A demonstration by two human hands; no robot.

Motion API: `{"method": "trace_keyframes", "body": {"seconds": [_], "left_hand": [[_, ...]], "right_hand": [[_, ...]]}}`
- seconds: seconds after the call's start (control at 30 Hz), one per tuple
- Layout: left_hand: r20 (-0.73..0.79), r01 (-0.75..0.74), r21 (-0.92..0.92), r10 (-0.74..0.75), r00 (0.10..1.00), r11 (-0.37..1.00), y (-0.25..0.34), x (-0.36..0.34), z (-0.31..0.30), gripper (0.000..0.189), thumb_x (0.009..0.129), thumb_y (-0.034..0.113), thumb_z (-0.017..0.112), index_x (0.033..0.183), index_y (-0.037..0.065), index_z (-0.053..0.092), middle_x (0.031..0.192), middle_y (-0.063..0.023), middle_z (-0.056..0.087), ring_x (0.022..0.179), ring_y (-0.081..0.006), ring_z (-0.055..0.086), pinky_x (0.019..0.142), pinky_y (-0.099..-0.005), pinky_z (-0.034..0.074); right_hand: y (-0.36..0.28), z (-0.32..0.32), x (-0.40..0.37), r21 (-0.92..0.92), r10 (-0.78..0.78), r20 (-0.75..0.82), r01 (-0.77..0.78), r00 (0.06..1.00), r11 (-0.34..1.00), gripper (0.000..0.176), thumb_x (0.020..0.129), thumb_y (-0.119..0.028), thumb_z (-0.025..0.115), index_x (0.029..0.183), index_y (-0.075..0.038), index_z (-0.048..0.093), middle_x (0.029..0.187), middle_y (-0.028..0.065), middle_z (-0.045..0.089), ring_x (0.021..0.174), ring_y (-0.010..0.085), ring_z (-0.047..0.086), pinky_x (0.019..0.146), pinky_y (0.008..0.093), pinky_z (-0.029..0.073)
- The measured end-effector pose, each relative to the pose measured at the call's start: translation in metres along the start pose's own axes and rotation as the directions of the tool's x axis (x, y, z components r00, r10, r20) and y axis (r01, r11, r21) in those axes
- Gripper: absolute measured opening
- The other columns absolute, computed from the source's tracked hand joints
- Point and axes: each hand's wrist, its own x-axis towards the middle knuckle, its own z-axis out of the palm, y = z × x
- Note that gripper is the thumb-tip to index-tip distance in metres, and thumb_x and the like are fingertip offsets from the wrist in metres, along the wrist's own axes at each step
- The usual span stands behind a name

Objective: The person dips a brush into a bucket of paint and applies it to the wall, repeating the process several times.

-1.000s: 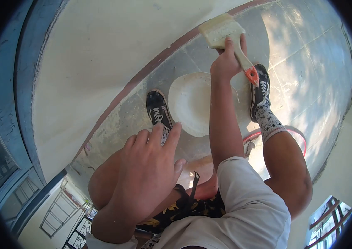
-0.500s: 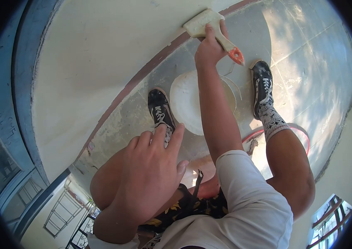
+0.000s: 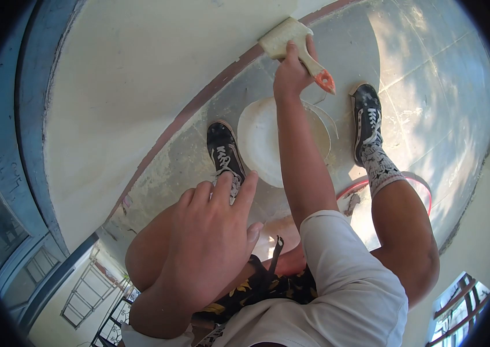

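Brushing the foot of the cream plaster wall (image 3: 141, 75), top centre, with a wide cream-bristled, orange-tipped wooden paintbrush (image 3: 292, 38) clenched in the right hand (image 3: 289, 74), left hand (image 3: 210, 243) splayed empty on the knee (image 3: 141, 260); likely next need: a steady stroke along the reddish skirting strip (image 3: 210, 95).

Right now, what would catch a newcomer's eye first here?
The right-hand grip holds a wide paintbrush with an orange-tipped handle, bristles at the foot of the cream wall, top centre. Below it a white bucket stands on the tiled floor between two black shoes; the left-hand grip rests open on a knee, lower left.
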Motion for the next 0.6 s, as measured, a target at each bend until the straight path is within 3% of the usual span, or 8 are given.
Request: {"method": "trace_keyframes", "body": {"seconds": [0.03,0.1,0.17,0.23,0.4,0.53,0.6], "left_hand": [[0.004,-0.002,0.000,0.002,1.000,1.000,0.001,0.000,0.000,0.061,0.074,0.024,0.071,0.128,0.008,0.048,0.116,-0.0159,0.054,0.104,-0.0302,0.054,0.090,-0.0409,0.042],[0.010,-0.004,0.002,0.004,1.000,1.000,0.001,0.001,-0.001,0.061,0.074,0.024,0.071,0.128,0.008,0.048,0.116,-0.0158,0.054,0.104,-0.0301,0.054,0.090,-0.0409,0.042],[0.012,0.002,-0.004,-0.002,1.000,1.000,0.000,0.001,-0.001,0.061,0.074,0.024,0.071,0.128,0.008,0.048,0.115,-0.0157,0.054,0.103,-0.0300,0.054,0.090,-0.0409,0.042],[0.006,0.007,-0.005,-0.007,1.000,1.000,-0.002,0.002,-0.001,0.061,0.074,0.024,0.071,0.128,0.008,0.048,0.115,-0.0157,0.054,0.103,-0.0300,0.054,0.090,-0.0410,0.042],[0.008,0.007,0.007,-0.008,1.000,1.000,0.000,0.001,-0.002,0.061,0.074,0.024,0.071,0.128,0.008,0.048,0.114,-0.0155,0.054,0.102,-0.0299,0.055,0.090,-0.0410,0.042],[0.007,0.000,0.007,0.000,1.000,1.000,0.000,0.001,-0.002,0.061,0.074,0.024,0.071,0.128,0.008,0.048,0.114,-0.0153,0.054,0.103,-0.0297,0.054,0.090,-0.0408,0.042],[0.008,-0.006,0.002,0.006,1.000,1.000,0.001,0.002,-0.001,0.061,0.074,0.025,0.071,0.128,0.008,0.048,0.115,-0.0153,0.054,0.103,-0.0297,0.054,0.090,-0.0407,0.042]], "right_hand": [[0.000,0.007,0.000,-0.037,-0.056,0.033,0.057,0.998,0.998,0.051,0.085,-0.002,0.057,0.132,0.007,0.039,0.116,0.0194,0.054,0.097,0.0238,0.060,0.075,0.0321,0.056],[-0.007,0.007,0.005,0.005,-0.021,0.017,0.021,1.000,1.000,0.052,0.085,-0.002,0.057,0.133,0.006,0.038,0.117,0.0196,0.054,0.097,0.0241,0.060,0.075,0.0328,0.056],[-0.026,-0.005,0.004,0.229,0.067,-0.025,-0.059,0.997,0.972,0.054,0.085,-0.002,0.058,0.134,0.005,0.037,0.117,0.0197,0.053,0.097,0.0244,0.060,0.075,0.0336,0.056],[-0.033,-0.013,0.001,0.150,0.066,-0.064,-0.056,0.996,0.987,0.049,0.087,-0.003,0.055,0.132,0.008,0.038,0.117,0.0215,0.054,0.096,0.0239,0.060,0.079,0.0331,0.054],[-0.010,-0.026,0.004,-0.032,0.049,-0.057,-0.051,0.997,0.998,0.052,0.085,-0.002,0.058,0.134,0.004,0.038,0.117,0.0198,0.053,0.099,0.0247,0.060,0.076,0.0337,0.056],[0.000,-0.005,0.001,0.033,0.030,-0.035,-0.029,0.999,0.999,0.052,0.085,-0.002,0.058,0.133,0.005,0.039,0.117,0.0195,0.053,0.098,0.0245,0.060,0.076,0.0334,0.056],[0.007,0.007,0.006,-0.114,-0.098,0.051,0.103,0.994,0.988,0.052,0.085,-0.002,0.058,0.133,0.004,0.039,0.118,0.0195,0.053,0.099,0.0249,0.060,0.077,0.0336,0.056]]}}
